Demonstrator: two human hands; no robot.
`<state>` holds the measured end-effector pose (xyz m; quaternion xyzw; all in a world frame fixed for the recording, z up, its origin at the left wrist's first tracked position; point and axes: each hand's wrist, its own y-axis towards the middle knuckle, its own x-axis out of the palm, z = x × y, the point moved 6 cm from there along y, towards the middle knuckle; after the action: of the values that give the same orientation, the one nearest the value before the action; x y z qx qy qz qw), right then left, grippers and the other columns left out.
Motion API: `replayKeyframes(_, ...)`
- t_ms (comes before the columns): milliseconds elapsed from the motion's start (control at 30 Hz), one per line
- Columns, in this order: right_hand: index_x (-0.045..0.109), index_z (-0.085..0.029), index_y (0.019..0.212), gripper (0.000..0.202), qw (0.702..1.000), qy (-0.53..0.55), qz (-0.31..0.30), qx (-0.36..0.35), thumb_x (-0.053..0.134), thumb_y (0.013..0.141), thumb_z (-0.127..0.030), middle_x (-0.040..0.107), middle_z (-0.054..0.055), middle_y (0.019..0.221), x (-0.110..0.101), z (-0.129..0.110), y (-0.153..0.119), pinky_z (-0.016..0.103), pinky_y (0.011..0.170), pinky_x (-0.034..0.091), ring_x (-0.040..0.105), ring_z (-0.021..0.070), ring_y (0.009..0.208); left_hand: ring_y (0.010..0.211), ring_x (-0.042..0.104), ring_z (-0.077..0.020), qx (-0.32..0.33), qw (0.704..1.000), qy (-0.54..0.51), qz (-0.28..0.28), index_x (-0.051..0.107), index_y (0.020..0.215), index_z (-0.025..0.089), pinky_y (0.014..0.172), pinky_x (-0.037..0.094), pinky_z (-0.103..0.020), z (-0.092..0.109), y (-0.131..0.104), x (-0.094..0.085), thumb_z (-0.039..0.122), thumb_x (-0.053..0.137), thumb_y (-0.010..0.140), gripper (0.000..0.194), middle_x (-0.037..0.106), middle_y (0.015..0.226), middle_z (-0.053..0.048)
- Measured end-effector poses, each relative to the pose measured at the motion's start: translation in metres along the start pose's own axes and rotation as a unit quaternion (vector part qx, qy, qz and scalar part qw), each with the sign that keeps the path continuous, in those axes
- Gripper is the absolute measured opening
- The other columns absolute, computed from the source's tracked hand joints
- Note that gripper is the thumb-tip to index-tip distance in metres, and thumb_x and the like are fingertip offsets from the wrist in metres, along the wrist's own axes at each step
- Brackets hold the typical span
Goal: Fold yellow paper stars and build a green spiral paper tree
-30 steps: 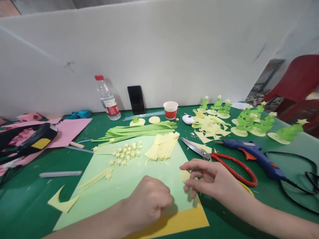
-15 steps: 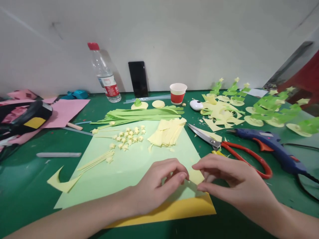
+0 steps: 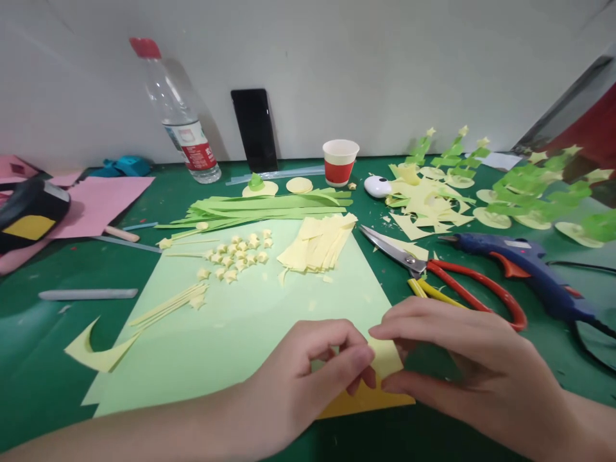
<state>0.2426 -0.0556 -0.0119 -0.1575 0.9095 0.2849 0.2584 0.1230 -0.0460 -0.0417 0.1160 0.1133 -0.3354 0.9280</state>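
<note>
A small piece of pale yellow paper is between my two hands, above the front right of a light green sheet. The thumb and forefinger of my left hand pinch its left edge. My right hand has its forefinger at the paper's top edge and its thumb at the bottom; its other fingers are partly hidden. Beyond my hands on the sheet lie a stack of pale yellow paper pieces and several small folded paper stars. Thin yellow strips rest at the sheet's left.
Red-handled scissors and a blue glue gun lie to the right, by yellow scraps and green paper plants. Behind are green strips, a paper cup, a phone and a bottle. A tape measure is left.
The view has shifted, so objects on the left sit further left and higher. Both hands stay close together, with the yellow paper piece still between them and turned slightly.
</note>
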Motion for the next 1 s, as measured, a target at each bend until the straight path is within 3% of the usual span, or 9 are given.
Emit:
replayKeyframes(200, 0.063, -0.028, 0.093, 0.023, 0.998, 0.052, 0.010, 0.030, 0.069, 0.072, -0.019, 0.067, 0.001, 0.073, -0.005, 0.000, -0.001, 0.016, 0.054, 0.053, 0.065, 0.0132, 0.065, 0.056, 0.046, -0.0070, 0.112, 0.980, 0.166, 0.017, 0.050, 0.074, 0.015, 0.051, 0.039, -0.013, 0.024, -0.002, -0.006, 0.024, 0.041, 0.091, 0.021, 0.051, 0.065, 0.003)
replayKeyframes(333, 0.066, -0.022, 0.087, 0.018, 0.995, 0.080, -0.027, 0.061, 0.071, 0.070, -0.021, 0.066, 0.004, 0.070, 0.001, -0.002, -0.001, 0.016, 0.053, 0.053, 0.063, 0.0130, 0.060, 0.051, 0.045, -0.0053, 0.058, 0.989, 0.134, -0.006, 0.047, 0.069, 0.017, 0.047, 0.037, -0.010, 0.022, -0.001, -0.002, 0.016, 0.040, 0.090, 0.022, 0.048, 0.061, 0.005)
replayKeyframes(467, 0.063, -0.019, 0.069, 0.009, 0.980, 0.116, -0.067, 0.149, 0.067, 0.072, -0.026, 0.062, 0.001, 0.058, 0.010, 0.006, 0.000, 0.014, 0.043, 0.047, 0.056, 0.0085, 0.047, 0.052, 0.045, -0.0061, 0.048, 0.990, 0.131, -0.001, 0.046, 0.067, 0.017, 0.048, 0.038, -0.011, 0.022, -0.001, 0.002, 0.013, 0.040, 0.088, 0.022, 0.048, 0.060, 0.004)
replayKeyframes(567, 0.058, -0.016, 0.056, 0.025, 0.968, 0.105, -0.097, 0.204, 0.056, 0.079, -0.026, 0.053, -0.003, 0.044, 0.012, 0.013, 0.000, 0.013, 0.036, 0.038, 0.049, 0.0058, 0.037, 0.050, 0.041, -0.0061, 0.022, 0.989, 0.145, -0.020, 0.042, 0.065, 0.017, 0.047, 0.035, -0.012, 0.021, 0.000, 0.002, 0.010, 0.040, 0.085, 0.022, 0.044, 0.059, 0.004)
replayKeyframes(700, 0.047, -0.016, 0.043, 0.040, 0.973, 0.044, 0.025, 0.223, 0.047, 0.082, -0.028, 0.038, -0.004, 0.033, -0.015, 0.020, 0.004, 0.016, 0.030, 0.026, 0.033, 0.0044, 0.029, 0.049, 0.038, -0.0059, -0.001, 0.991, 0.131, -0.023, 0.038, 0.064, 0.018, 0.043, 0.029, -0.013, 0.019, 0.000, 0.000, 0.011, 0.041, 0.084, 0.021, 0.044, 0.059, 0.005)
replayKeyframes(767, 0.044, -0.017, 0.040, 0.042, 0.974, 0.030, 0.044, 0.219, 0.051, 0.079, -0.030, 0.036, -0.004, 0.032, -0.022, 0.019, 0.005, 0.016, 0.031, 0.028, 0.032, 0.0046, 0.030, 0.049, 0.037, -0.0056, -0.008, 0.993, 0.113, -0.024, 0.037, 0.065, 0.018, 0.041, 0.028, -0.013, 0.017, -0.001, 0.001, 0.012, 0.042, 0.084, 0.021, 0.044, 0.060, 0.005)
replayKeyframes(900, 0.062, -0.017, 0.071, 0.014, 0.966, 0.099, -0.072, 0.226, 0.063, 0.070, -0.031, 0.054, -0.002, 0.051, -0.003, 0.014, 0.004, 0.014, 0.037, 0.039, 0.045, 0.0073, 0.041, 0.050, 0.037, -0.0051, -0.011, 0.993, 0.114, -0.006, 0.038, 0.065, 0.018, 0.044, 0.028, -0.013, 0.016, -0.003, 0.000, 0.013, 0.040, 0.085, 0.022, 0.043, 0.060, 0.006)
replayKeyframes(1000, 0.058, -0.015, 0.060, 0.020, 0.962, 0.102, -0.140, 0.211, 0.056, 0.076, -0.027, 0.051, -0.002, 0.047, 0.011, 0.010, 0.001, 0.011, 0.037, 0.037, 0.045, 0.0052, 0.039, 0.051, 0.037, -0.0052, -0.001, 0.993, 0.118, -0.018, 0.039, 0.064, 0.017, 0.046, 0.030, -0.012, 0.020, -0.002, 0.001, 0.011, 0.038, 0.086, 0.022, 0.041, 0.060, 0.006)
